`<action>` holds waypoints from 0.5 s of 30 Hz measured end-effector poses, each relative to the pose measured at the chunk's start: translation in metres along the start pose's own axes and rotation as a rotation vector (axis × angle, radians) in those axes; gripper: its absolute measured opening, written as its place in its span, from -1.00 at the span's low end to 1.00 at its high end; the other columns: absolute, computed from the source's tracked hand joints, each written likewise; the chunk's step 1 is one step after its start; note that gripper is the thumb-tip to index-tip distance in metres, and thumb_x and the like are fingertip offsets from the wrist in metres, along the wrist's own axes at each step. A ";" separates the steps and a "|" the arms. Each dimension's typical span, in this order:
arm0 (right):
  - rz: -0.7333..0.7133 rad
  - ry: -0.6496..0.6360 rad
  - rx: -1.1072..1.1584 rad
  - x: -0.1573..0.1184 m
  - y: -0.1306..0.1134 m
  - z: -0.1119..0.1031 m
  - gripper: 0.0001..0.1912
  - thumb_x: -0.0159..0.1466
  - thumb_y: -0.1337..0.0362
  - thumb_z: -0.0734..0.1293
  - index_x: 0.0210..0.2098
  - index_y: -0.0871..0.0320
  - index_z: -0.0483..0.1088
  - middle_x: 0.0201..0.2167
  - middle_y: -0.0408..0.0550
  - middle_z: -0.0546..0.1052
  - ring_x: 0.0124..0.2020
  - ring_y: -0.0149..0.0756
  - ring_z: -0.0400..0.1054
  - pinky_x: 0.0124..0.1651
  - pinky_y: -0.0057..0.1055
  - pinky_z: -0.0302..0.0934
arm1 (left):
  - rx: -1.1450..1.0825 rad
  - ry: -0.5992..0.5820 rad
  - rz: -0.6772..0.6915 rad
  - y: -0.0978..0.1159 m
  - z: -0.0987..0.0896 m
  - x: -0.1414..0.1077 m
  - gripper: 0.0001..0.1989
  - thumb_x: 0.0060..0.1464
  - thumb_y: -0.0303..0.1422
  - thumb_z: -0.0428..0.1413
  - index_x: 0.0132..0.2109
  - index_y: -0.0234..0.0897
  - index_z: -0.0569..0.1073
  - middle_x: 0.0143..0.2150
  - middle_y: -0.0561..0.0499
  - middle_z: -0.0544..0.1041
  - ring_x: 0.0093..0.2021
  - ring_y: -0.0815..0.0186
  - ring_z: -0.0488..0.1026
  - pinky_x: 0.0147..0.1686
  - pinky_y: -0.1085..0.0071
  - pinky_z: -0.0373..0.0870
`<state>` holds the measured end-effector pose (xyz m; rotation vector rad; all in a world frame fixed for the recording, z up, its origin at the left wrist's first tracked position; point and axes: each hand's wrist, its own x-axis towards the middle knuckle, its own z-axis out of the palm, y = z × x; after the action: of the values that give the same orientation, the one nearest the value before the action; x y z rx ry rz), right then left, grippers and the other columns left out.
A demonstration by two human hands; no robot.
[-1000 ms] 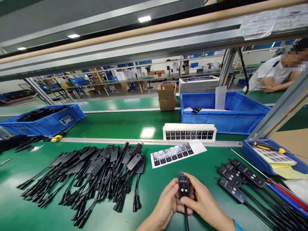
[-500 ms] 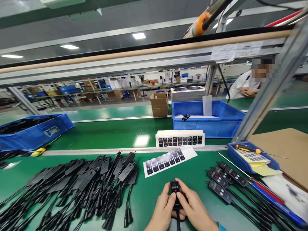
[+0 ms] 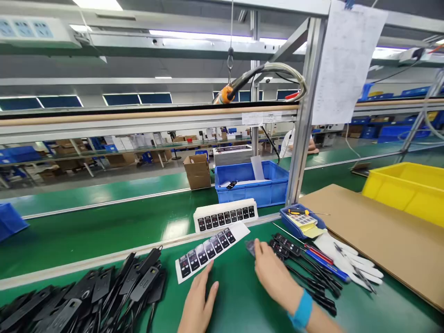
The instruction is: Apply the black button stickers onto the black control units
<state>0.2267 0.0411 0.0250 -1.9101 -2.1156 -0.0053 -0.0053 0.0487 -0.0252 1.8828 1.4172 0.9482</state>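
My left hand [image 3: 198,300] is over the green bench [image 3: 232,296], fingers apart and nothing in it, just below a white label strip [image 3: 209,249] with black labels. My right hand [image 3: 274,273], with a blue band at the wrist, has its fingertips at a blurred dark device [image 3: 251,247], beside the labelled black controllers [image 3: 286,245] on the right. Whether the fingers grip that device is hard to make out. Many black controllers with cables [image 3: 104,291] lie piled at the left.
Behind the strip stands a stack of label sheets [image 3: 225,215], then a blue bin [image 3: 255,189]. A small blue tray [image 3: 298,222], white gloves [image 3: 347,259], cardboard [image 3: 367,231] and a yellow bin [image 3: 409,189] are at the right. A person's arm [image 3: 312,147] shows beyond the metal post [image 3: 301,120].
The view has swung right. My hands have parted: the left has let go of the controller they both held, and the right has moved to the controllers on the right.
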 end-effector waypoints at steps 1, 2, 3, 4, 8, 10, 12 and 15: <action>0.036 0.006 -0.026 0.002 0.012 -0.002 -0.39 0.13 0.64 0.07 0.19 0.45 0.20 -0.10 0.40 0.42 -0.11 0.10 0.35 -0.07 0.01 0.29 | 0.137 0.034 0.023 -0.005 -0.003 0.002 -0.47 0.17 -0.11 -0.08 0.23 -0.18 0.25 0.22 -0.12 0.33 0.24 0.05 0.21 0.21 0.00 0.14; 0.058 0.014 -0.036 0.005 0.022 -0.003 -0.38 0.11 0.66 0.07 0.17 0.47 0.23 -0.11 0.44 0.42 -0.09 0.16 0.34 -0.06 0.11 0.24 | 0.239 0.040 0.032 -0.009 -0.006 0.004 -0.48 0.17 -0.14 -0.11 0.23 -0.21 0.26 0.24 -0.13 0.29 0.27 0.04 0.17 0.22 -0.03 0.12; 0.059 0.023 -0.032 0.010 0.029 -0.002 -0.38 0.09 0.67 0.08 0.16 0.47 0.24 -0.09 0.47 0.42 -0.06 0.20 0.31 -0.03 0.19 0.17 | 0.318 0.027 0.033 -0.013 -0.007 0.005 -0.48 0.18 -0.16 -0.13 0.22 -0.24 0.27 0.26 -0.14 0.27 0.29 0.02 0.12 0.23 -0.04 0.10; 0.046 0.028 -0.022 0.016 0.034 -0.001 -0.38 0.09 0.67 0.10 0.15 0.45 0.26 -0.07 0.46 0.41 -0.02 0.22 0.29 0.01 0.22 0.12 | 0.377 0.002 0.029 -0.016 -0.008 0.006 -0.48 0.19 -0.18 -0.15 0.23 -0.27 0.27 0.27 -0.15 0.25 0.30 0.01 0.09 0.24 -0.06 0.07; -0.082 -0.010 0.102 0.062 0.023 0.012 -0.56 0.19 0.61 0.17 0.02 0.28 0.38 -0.09 0.21 0.45 -0.04 -0.06 0.34 0.03 -0.13 0.21 | 0.457 -0.029 0.036 -0.027 -0.003 0.009 -0.48 0.21 -0.21 -0.17 0.24 -0.29 0.25 0.27 -0.17 0.25 0.30 0.00 0.09 0.23 -0.02 0.11; -0.117 -0.030 0.171 0.091 0.010 0.023 -0.74 0.29 0.47 0.24 -0.04 0.25 0.40 -0.10 0.08 0.46 -0.05 -0.17 0.35 0.02 -0.20 0.24 | 0.458 0.023 0.061 -0.036 -0.002 0.011 -0.50 0.22 -0.23 -0.19 0.23 -0.28 0.27 0.23 -0.17 0.30 0.27 0.03 0.15 0.19 0.04 0.21; -0.099 -0.041 0.213 0.118 -0.003 0.032 -0.79 0.33 0.30 0.28 -0.06 0.22 0.38 -0.08 0.00 0.45 -0.07 -0.19 0.37 -0.02 -0.14 0.29 | 0.465 0.062 0.086 -0.049 -0.003 0.016 -0.52 0.21 -0.25 -0.19 0.20 -0.27 0.31 0.18 -0.17 0.36 0.23 0.05 0.23 0.13 0.10 0.30; -0.054 -0.058 0.252 0.140 -0.011 0.042 -0.77 0.33 0.22 0.30 -0.09 0.22 0.39 -0.10 -0.02 0.46 -0.14 -0.22 0.40 -0.09 -0.17 0.33 | 0.478 0.027 0.147 -0.075 -0.007 0.028 -0.55 0.16 -0.24 -0.10 0.13 -0.23 0.39 0.10 -0.15 0.44 0.12 0.03 0.37 0.03 0.13 0.41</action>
<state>0.1958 0.1846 0.0171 -1.7266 -2.0906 0.2947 -0.0469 0.0949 -0.0754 2.3536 1.6471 0.7460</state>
